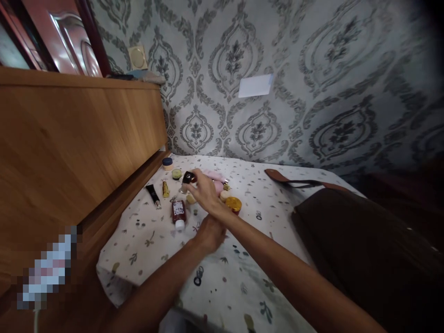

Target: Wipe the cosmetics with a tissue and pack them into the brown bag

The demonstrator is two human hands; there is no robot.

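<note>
My right hand (204, 190) reaches across to the left, its fingers closed on a small black item (189, 177). Below its wrist is my left hand (212, 232), blurred, its fingers hidden. A dark red bottle with a white cap (178, 212) lies left of my hands. Farther left are a gold bottle (165, 189) and a black tube (153, 196). A green jar (176, 174) and a blue-lidded jar (168, 163) stand behind them. Beside my right wrist sits a jar with an amber lid (233, 204), near pink items (218, 185) partly hidden by that hand.
A patterned white cloth (222, 286) covers the surface. At the left rises a wooden cabinet (79, 138). A large dark bag (360, 249) with a brown strap (277, 176) lies at the right. The patterned wall (215, 115) stands behind.
</note>
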